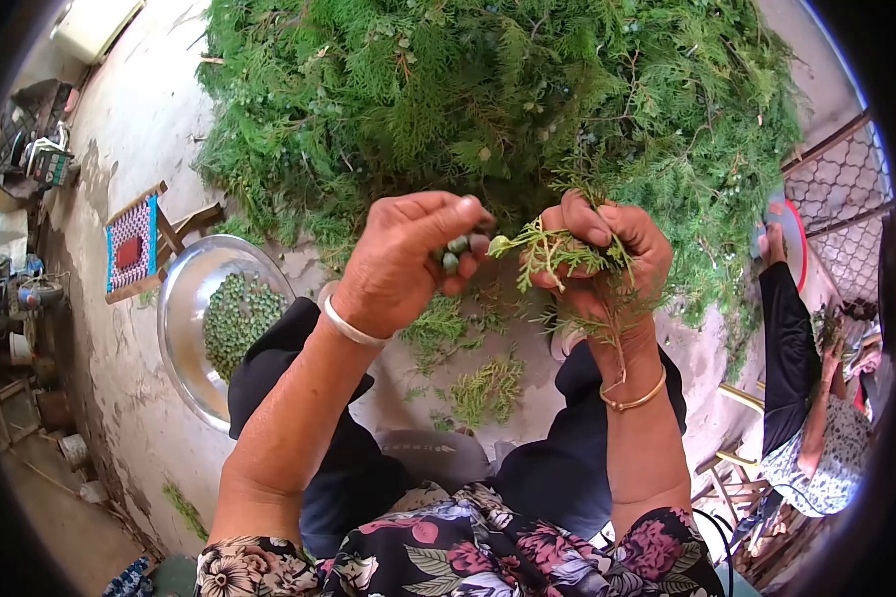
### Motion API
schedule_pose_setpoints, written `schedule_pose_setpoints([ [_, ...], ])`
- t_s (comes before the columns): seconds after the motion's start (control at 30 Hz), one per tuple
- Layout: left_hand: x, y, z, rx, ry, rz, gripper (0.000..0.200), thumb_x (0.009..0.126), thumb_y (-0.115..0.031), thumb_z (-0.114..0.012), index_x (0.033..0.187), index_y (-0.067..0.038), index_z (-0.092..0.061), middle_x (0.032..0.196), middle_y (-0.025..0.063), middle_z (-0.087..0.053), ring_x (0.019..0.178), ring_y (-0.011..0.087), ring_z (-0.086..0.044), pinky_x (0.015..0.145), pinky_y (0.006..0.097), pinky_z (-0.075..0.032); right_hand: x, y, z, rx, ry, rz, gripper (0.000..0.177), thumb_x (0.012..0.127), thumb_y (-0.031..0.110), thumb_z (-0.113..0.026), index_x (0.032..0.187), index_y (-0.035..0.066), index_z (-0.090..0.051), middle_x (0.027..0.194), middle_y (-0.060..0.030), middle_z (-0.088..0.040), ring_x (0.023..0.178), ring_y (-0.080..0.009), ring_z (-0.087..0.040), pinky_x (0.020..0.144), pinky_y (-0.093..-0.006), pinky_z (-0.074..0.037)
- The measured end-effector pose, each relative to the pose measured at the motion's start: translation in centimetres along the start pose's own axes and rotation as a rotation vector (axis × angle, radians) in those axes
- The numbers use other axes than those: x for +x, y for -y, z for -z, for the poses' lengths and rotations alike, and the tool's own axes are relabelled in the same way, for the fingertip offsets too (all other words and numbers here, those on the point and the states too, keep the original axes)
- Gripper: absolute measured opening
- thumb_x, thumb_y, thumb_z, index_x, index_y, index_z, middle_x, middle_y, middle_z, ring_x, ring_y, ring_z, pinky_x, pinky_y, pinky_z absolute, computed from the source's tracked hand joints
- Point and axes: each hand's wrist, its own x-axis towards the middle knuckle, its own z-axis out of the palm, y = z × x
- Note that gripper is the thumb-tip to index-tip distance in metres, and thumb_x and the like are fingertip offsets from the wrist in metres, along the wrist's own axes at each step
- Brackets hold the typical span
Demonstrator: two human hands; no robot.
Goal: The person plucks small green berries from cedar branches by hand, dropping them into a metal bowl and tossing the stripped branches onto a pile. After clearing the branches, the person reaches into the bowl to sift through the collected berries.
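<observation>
My left hand (408, 249) is closed around several small green cones (455, 256), which show between its curled fingers. Pinched in my right hand (617, 249) is a green conifer sprig (567, 254); its thin stem hangs down past the wrist. At the sprig's left tip sits one pale green cone (501, 242), close to the fingers of my left hand but apart from them. Both hands are raised above my knees, in front of a large heap of conifer branches (468, 90). A steel basin (182, 308) to the left holds a mound of picked green cones (244, 316).
Behind the basin stands a low stool (132, 249) with a woven seat. Loose sprigs (488, 388) lie on the concrete floor between my feet. At the right another person (816, 438) sits near a red-rimmed round container (794, 244). Tools and clutter (45, 159) line the left wall.
</observation>
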Motion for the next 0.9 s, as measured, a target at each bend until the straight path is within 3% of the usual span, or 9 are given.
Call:
schedule_pose_setpoints([
  [0.03, -0.2, -0.1, -0.3, 0.138, 0.026, 0.03, 0.027, 0.088, -0.027, -0.058, 0.09, 0.001, -0.06, 0.078, 0.0105, -0.06, 0.056, 0.0135, -0.053, 0.041, 0.021, -0.038, 0.1, -0.1, 0.0, -0.088, -0.008, 0.053, 0.018, 0.082, 0.016, -0.042, 0.067, 0.006, -0.042, 0.063, -0.0063, -0.042, 0.057, -0.018, -0.043, 0.054, -0.0305, -0.042],
  [0.2, -0.6, -0.2, -0.3, -0.034, 0.137, 0.118, 0.019, 0.083, -0.017, -0.065, 0.087, 0.0, -0.059, 0.071, 0.0072, -0.058, 0.054, 0.0101, -0.051, 0.039, 0.0193, -0.035, 0.1, -0.9, -0.4, -0.395, -0.203, 0.149, 0.021, 0.084, 0.017, -0.047, 0.073, 0.0, -0.052, 0.064, -0.0046, -0.047, 0.062, -0.0159, -0.05, 0.054, -0.0269, -0.044],
  [0.27, -0.5, 0.1, -0.2, -0.057, 0.003, -0.009, 0.013, 0.081, -0.01, -0.067, 0.086, -0.001, -0.058, 0.071, 0.005, -0.058, 0.053, 0.0093, -0.05, 0.04, 0.0185, -0.035, 0.2, -0.9, -0.7, -0.636, -0.309, 0.068, 0.023, 0.083, 0.02, -0.06, 0.084, -0.003, -0.059, 0.07, -0.0034, -0.053, 0.064, -0.012, -0.052, 0.056, -0.0249, -0.045],
  [0.3, -0.5, 0.1, -0.1, -0.058, 0.002, -0.009, 0.013, 0.081, -0.01, -0.067, 0.086, -0.001, -0.058, 0.071, 0.005, -0.058, 0.053, 0.0093, -0.05, 0.04, 0.0185, -0.035, 0.2, -1.2, -0.7, -0.636, -0.309, 0.067, 0.023, 0.083, 0.02, -0.06, 0.084, -0.003, -0.059, 0.07, -0.0034, -0.053, 0.064, -0.012, -0.052, 0.056, -0.0249, -0.045],
  [0.4, -0.5, -0.1, -0.3, 0.037, -0.054, -0.088, 0.012, 0.081, -0.009, -0.067, 0.085, -0.002, -0.058, 0.069, 0.0028, -0.058, 0.051, 0.008, -0.049, 0.041, 0.0181, -0.035, 0.6, -2.3, -1.0, -1.045, -0.356, 0.098, 0.02, 0.076, 0.014, -0.074, 0.087, -0.001, -0.065, 0.075, 0.0013, -0.06, 0.067, -0.0061, -0.052, 0.059, -0.0216, -0.044],
  [0.47, -0.6, -0.3, -0.6, 0.308, -0.094, -0.105, 0.012, 0.081, -0.012, -0.067, 0.082, -0.002, -0.059, 0.067, 0.0017, -0.057, 0.049, 0.0063, -0.048, 0.04, 0.0176, -0.035, 0.7, -2.3, -0.4, -1.105, -0.315, 0.145, 0.017, 0.077, 0.013, -0.073, 0.086, 0.0, -0.065, 0.075, 0.0013, -0.061, 0.067, -0.0061, -0.053, 0.06, -0.0219, -0.044],
  [0.6, -0.5, 0.0, -0.6, 0.285, -0.135, -0.025, 0.017, 0.081, -0.014, -0.069, 0.078, 0.0, -0.061, 0.062, 0.0015, -0.056, 0.047, 0.0058, -0.048, 0.039, 0.017, -0.034, 0.6, -2.3, -1.1, -1.312, -0.254, 0.146, 0.012, 0.078, 0.008, -0.069, 0.085, 0.0, -0.066, 0.07, -0.0006, -0.063, 0.067, -0.0074, -0.054, 0.063, -0.0248, -0.046],
  [0.77, -0.5, 0.4, -0.6, -0.003, -0.075, 0.149, 0.018, 0.082, -0.017, -0.068, 0.08, -0.002, -0.06, 0.065, 0.0021, -0.056, 0.049, 0.0067, -0.048, 0.037, 0.0178, -0.034, 0.5, -2.3, -1.1, -1.415, -0.197, 0.176, 0.012, 0.078, 0.006, -0.064, 0.086, -0.003, -0.063, 0.07, -0.0039, -0.063, 0.065, -0.0084, -0.054, 0.06, -0.0268, -0.045],
  [0.9, -0.3, 0.8, -0.7, 0.131, -0.017, 0.037, 0.017, 0.082, -0.016, -0.067, 0.083, -0.002, -0.058, 0.066, 0.0026, -0.055, 0.05, 0.0073, -0.049, 0.038, 0.0194, -0.035, 0.3, -1.9, -0.7, -1.389, -0.217, 0.142, 0.012, 0.08, 0.007, -0.061, 0.087, -0.004, -0.062, 0.072, -0.0039, -0.063, 0.066, -0.0074, -0.054, 0.06, -0.0264, -0.044],
])
